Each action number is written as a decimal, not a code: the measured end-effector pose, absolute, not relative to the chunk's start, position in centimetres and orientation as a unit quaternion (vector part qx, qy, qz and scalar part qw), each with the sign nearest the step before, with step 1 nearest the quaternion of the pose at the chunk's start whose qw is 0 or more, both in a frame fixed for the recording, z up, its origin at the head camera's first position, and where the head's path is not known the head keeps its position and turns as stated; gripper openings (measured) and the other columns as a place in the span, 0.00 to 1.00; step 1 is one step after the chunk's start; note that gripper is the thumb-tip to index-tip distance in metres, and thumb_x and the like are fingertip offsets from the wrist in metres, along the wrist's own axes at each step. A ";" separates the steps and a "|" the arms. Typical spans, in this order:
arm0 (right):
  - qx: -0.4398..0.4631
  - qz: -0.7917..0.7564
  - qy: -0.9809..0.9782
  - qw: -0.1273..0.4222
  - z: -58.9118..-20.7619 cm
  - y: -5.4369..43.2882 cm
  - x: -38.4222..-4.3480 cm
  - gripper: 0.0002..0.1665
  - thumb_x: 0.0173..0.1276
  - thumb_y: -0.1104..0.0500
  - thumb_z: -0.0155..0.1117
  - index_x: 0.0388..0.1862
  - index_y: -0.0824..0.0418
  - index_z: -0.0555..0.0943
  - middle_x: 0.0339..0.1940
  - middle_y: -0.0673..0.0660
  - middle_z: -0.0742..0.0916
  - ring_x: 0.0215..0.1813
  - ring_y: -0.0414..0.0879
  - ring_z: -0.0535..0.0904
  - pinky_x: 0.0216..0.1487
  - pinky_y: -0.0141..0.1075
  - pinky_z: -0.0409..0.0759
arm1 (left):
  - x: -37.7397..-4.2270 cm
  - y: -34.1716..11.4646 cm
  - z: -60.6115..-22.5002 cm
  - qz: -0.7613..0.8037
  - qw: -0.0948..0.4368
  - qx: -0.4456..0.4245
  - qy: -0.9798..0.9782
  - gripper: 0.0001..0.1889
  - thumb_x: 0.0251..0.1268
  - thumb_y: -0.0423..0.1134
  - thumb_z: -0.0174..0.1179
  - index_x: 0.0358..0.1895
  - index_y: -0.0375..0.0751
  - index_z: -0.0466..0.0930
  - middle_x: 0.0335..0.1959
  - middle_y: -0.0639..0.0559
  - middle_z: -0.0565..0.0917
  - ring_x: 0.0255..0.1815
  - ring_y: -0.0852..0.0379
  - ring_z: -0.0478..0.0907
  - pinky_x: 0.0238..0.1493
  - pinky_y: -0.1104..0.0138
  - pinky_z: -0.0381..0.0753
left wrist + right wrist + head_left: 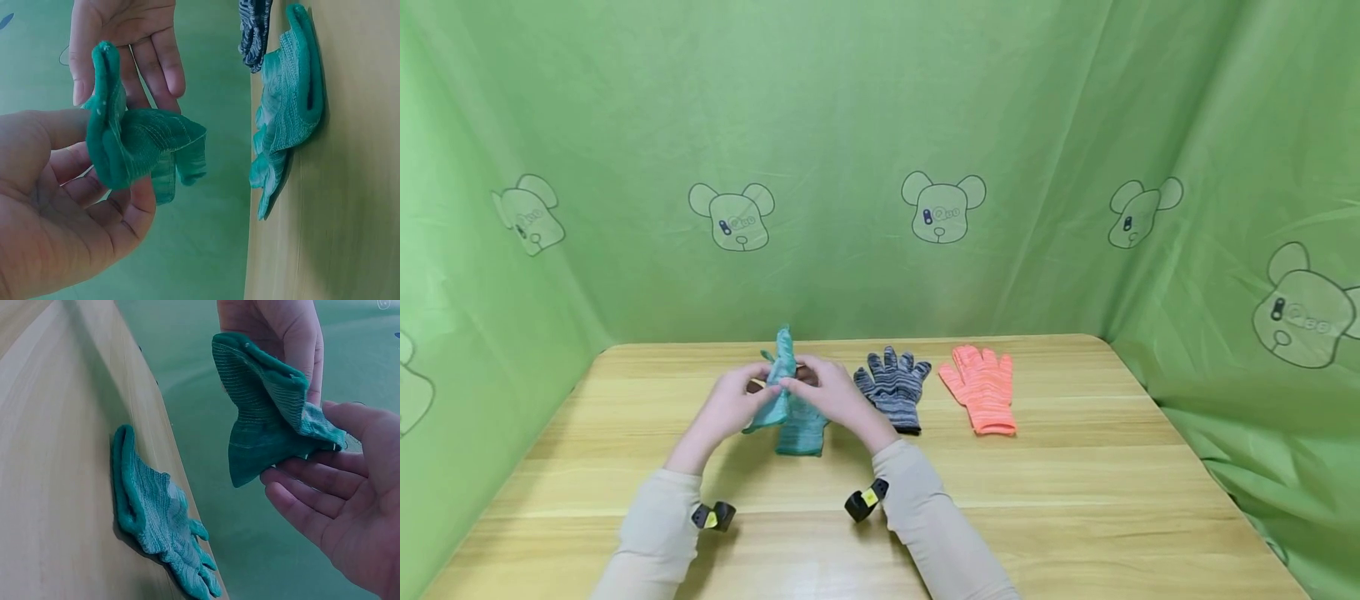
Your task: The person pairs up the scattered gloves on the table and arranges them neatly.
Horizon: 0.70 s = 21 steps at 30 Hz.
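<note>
Between both hands a green knitted glove point(782, 360) is held above the table, its cuff low and its fingers upward in the head view. My left hand point(730, 404) grips it near the cuff, thumb on one side and fingers on the other. From the other side my right hand point(837, 393) pinches its edge between thumb and fingers, as the right wrist view shows. The held glove's cuff point(262, 359) looks folded and partly gaping. Below lies a second green glove point(801, 435) on the tabletop, partly covered by the hands in the head view.
To the right, a dark grey striped glove point(895, 387) and an orange glove point(987, 392) lie flat on the wooden table point(1075, 500). Green cloth point(850, 108) with bear heads surrounds the table's back and sides. Each wrist carries a black camera band.
</note>
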State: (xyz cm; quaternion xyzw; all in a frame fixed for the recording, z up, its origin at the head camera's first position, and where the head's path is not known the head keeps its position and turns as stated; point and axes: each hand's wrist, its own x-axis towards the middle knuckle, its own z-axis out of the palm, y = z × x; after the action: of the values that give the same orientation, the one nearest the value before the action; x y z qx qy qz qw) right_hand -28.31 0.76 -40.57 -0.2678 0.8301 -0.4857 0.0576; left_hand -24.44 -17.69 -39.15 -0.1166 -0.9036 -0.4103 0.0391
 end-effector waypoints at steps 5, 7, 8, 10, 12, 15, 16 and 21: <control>-0.249 -0.511 0.821 0.050 -40.6 0.9 -28.3 0.27 0.71 0.47 0.60 0.63 0.58 0.75 0.53 0.59 0.87 0.56 0.51 0.83 0.57 0.41 0.82 | -24.4 -17.5 -39.4 -0.414 0.026 -0.120 -0.902 0.14 0.69 0.39 0.59 0.53 0.39 0.80 0.53 0.40 0.83 0.46 0.46 0.82 0.44 0.59 0.84; -0.239 -0.520 0.819 0.049 -40.6 0.9 -28.3 0.26 0.70 0.47 0.61 0.62 0.58 0.75 0.53 0.59 0.87 0.56 0.51 0.84 0.57 0.41 0.82 | -24.5 -17.4 -39.4 -0.416 0.019 -0.120 -0.901 0.15 0.69 0.41 0.58 0.56 0.39 0.79 0.56 0.40 0.82 0.47 0.45 0.82 0.45 0.58 0.84; -0.233 -0.524 0.818 0.049 -40.6 1.0 -28.3 0.26 0.70 0.47 0.61 0.62 0.58 0.75 0.52 0.59 0.87 0.55 0.51 0.84 0.56 0.41 0.83 | -24.5 -17.4 -39.4 -0.416 0.017 -0.119 -0.902 0.17 0.70 0.41 0.58 0.57 0.39 0.78 0.57 0.39 0.82 0.48 0.45 0.82 0.45 0.58 0.84; -0.225 -0.533 0.814 0.050 -40.6 1.0 -28.3 0.26 0.70 0.47 0.61 0.62 0.58 0.75 0.51 0.59 0.87 0.53 0.50 0.84 0.53 0.39 0.83 | -24.4 -17.3 -39.4 -0.416 0.013 -0.120 -0.901 0.19 0.70 0.43 0.57 0.60 0.38 0.77 0.59 0.38 0.80 0.49 0.44 0.81 0.45 0.57 0.84; -0.220 -0.545 0.807 0.052 -40.6 1.0 -28.3 0.26 0.70 0.47 0.61 0.62 0.58 0.75 0.51 0.60 0.88 0.51 0.50 0.85 0.51 0.37 0.84 | -24.3 -17.2 -39.3 -0.417 0.008 -0.124 -0.900 0.21 0.72 0.45 0.56 0.62 0.37 0.75 0.62 0.36 0.78 0.50 0.43 0.81 0.46 0.57 0.84; -0.214 -0.562 0.797 0.049 -40.6 1.1 -28.4 0.25 0.70 0.48 0.62 0.60 0.59 0.75 0.50 0.61 0.88 0.48 0.50 0.86 0.46 0.35 0.85 | -24.3 -17.1 -39.3 -0.426 0.008 -0.135 -0.894 0.23 0.73 0.45 0.54 0.64 0.34 0.73 0.64 0.35 0.76 0.53 0.41 0.81 0.48 0.55 0.84; -0.211 -0.566 0.795 0.047 -40.6 1.1 -28.4 0.24 0.70 0.48 0.62 0.59 0.59 0.75 0.49 0.61 0.88 0.47 0.50 0.86 0.45 0.34 0.85 | -24.3 -17.1 -39.3 -0.429 0.009 -0.139 -0.893 0.24 0.74 0.45 0.53 0.65 0.34 0.72 0.65 0.35 0.75 0.53 0.40 0.81 0.49 0.54 0.84; -0.203 -0.580 0.788 0.040 -40.5 1.1 -28.4 0.23 0.69 0.49 0.63 0.57 0.59 0.75 0.46 0.61 0.89 0.44 0.51 0.86 0.42 0.33 0.84 | -24.3 -17.1 -39.5 -0.444 0.004 -0.144 -0.884 0.24 0.75 0.45 0.51 0.67 0.35 0.71 0.66 0.36 0.74 0.55 0.40 0.80 0.52 0.53 0.83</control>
State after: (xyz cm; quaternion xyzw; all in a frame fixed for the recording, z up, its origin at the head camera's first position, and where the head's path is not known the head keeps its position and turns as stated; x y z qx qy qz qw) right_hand -28.44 1.12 -40.53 -0.2035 0.7879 -0.5799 0.0396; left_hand -24.32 -17.10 -39.52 -0.1439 -0.8842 -0.4444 0.0044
